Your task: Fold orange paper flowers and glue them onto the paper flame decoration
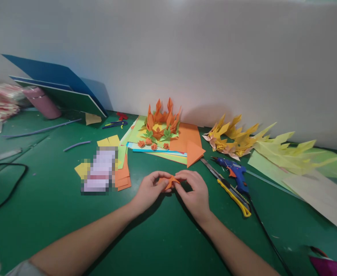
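Here, the left hand (149, 190) and right hand (193, 193) meet at the near middle of the green table (56, 207), fingertips pinching a small folded orange paper piece (170, 181) between them. Just right lie a yellow utility knife (231, 191) and a blue glue gun (235, 172); farther back stands an orange paper flower arrangement (161, 120).

Head-worn view, forward-down, close over table (56, 214)

Bare green table (56, 207) lies open near and to the left of the hands. Far of them, the paper stack (168, 143) and orange triangle (194, 153) block the way. Just right, the utility knife (228, 188), glue gun (236, 172) and its cord (267, 237) crowd the passage.
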A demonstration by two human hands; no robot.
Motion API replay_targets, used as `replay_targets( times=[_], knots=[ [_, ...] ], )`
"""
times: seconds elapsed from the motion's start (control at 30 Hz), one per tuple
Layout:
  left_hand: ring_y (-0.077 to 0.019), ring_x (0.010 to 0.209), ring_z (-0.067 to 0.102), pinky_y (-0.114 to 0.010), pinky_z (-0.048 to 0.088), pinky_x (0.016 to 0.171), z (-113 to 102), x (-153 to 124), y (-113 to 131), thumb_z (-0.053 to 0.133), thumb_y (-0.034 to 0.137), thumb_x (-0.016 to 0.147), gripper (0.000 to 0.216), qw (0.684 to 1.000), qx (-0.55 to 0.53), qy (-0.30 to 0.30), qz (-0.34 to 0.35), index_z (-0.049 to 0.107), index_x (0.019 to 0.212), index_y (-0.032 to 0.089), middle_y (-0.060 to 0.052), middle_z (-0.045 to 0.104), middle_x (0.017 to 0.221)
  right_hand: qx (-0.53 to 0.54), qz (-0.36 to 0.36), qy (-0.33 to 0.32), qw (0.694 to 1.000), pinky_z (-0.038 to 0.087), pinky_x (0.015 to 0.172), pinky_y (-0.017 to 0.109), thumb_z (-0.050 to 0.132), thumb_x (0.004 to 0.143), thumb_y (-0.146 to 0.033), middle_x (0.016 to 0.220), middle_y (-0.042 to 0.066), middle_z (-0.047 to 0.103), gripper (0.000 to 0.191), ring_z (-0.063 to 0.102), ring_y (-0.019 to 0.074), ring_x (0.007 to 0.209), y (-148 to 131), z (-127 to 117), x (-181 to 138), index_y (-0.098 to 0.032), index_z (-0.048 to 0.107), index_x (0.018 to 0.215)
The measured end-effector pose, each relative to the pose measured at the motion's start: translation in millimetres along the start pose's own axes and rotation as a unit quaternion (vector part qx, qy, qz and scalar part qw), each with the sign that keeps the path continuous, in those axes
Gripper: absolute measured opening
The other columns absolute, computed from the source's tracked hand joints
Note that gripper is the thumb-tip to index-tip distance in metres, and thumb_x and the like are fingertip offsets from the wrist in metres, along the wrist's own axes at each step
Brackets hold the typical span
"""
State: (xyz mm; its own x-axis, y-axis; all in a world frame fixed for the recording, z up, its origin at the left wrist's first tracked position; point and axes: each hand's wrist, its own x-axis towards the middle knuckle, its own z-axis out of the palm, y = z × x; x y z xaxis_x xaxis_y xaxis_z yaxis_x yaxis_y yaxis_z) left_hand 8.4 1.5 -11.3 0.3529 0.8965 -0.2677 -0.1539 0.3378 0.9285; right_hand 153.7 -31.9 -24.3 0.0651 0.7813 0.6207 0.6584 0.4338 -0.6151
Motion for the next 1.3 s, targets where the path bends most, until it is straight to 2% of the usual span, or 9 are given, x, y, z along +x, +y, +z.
replay_targets(
  times=[0.27, 0.5, 0.83, 1.03, 1.3],
  knots=[
    [-0.0160, 0.074, 0.065, -0.034, 0.052, 0.079, -1.4, -0.2, 0.6, 0.080, 0.033, 0.054, 0.033, 1.000, 0.005, 0.001, 0.010, 0.066, 0.077, 0.014, -0.003, 0.070, 0.078, -0.007, 0.011, -0.015, 1.000, 0.047, 0.067, 0.034, 0.060, 0.080, -0.019, 0.078, 0.003, 0.067, 0.005, 0.060, 0.0193, 0.073, 0.1, 0.2, -1.6, -0.022, 0.061, 0.078],
    [-0.0191, 0.085, 0.064, -0.034, 0.048, 0.084, -5.7, 1.9, -3.4, 0.081, 0.027, 0.053, 0.032, 0.999, 0.033, 0.007, 0.032, 0.069, 0.080, 0.014, -0.006, 0.071, 0.087, -0.030, -0.011, -0.016, 0.999, 0.046, 0.066, 0.034, 0.059, 0.081, -0.019, 0.076, 0.003, 0.066, 0.006, 0.059, 0.0192, 0.071, -2.0, -1.0, -0.6, -0.022, 0.061, 0.076],
    [-0.0145, 0.074, 0.062, -0.030, 0.048, 0.079, -5.5, 1.6, 1.3, 0.083, 0.024, 0.050, 0.033, 1.000, -0.006, -0.003, -0.013, 0.070, 0.079, 0.014, -0.003, 0.071, 0.079, -0.076, -0.082, -0.037, 0.993, 0.046, 0.066, 0.034, 0.057, 0.084, -0.019, 0.079, 0.004, 0.069, 0.009, 0.059, 0.0193, 0.072, 2.3, -1.8, -1.4, -0.022, 0.065, 0.081],
    [-0.0112, 0.069, 0.061, -0.028, 0.047, 0.078, -5.7, 0.7, 6.5, 0.085, 0.025, 0.048, 0.037, 0.998, -0.046, 0.004, -0.033, 0.069, 0.080, 0.013, -0.001, 0.070, 0.077, -0.089, -0.141, -0.050, 0.985, 0.047, 0.067, 0.034, 0.055, 0.087, -0.016, 0.086, 0.006, 0.071, 0.017, 0.059, 0.0195, 0.074, 1.5, -2.7, -0.3, -0.021, 0.068, 0.096],
    [-0.0113, 0.067, 0.061, -0.028, 0.047, 0.076, -7.0, 2.0, 5.1, 0.085, 0.026, 0.048, 0.040, 0.997, -0.066, 0.003, -0.036, 0.068, 0.082, 0.012, -0.002, 0.070, 0.076, -0.095, -0.159, -0.055, 0.981, 0.049, 0.069, 0.036, 0.051, 0.088, -0.014, 0.093, 0.008, 0.069, 0.026, 0.056, 0.0207, 0.080, 1.5, -2.9, -0.4, -0.022, 0.066, 0.108]
  ],
)
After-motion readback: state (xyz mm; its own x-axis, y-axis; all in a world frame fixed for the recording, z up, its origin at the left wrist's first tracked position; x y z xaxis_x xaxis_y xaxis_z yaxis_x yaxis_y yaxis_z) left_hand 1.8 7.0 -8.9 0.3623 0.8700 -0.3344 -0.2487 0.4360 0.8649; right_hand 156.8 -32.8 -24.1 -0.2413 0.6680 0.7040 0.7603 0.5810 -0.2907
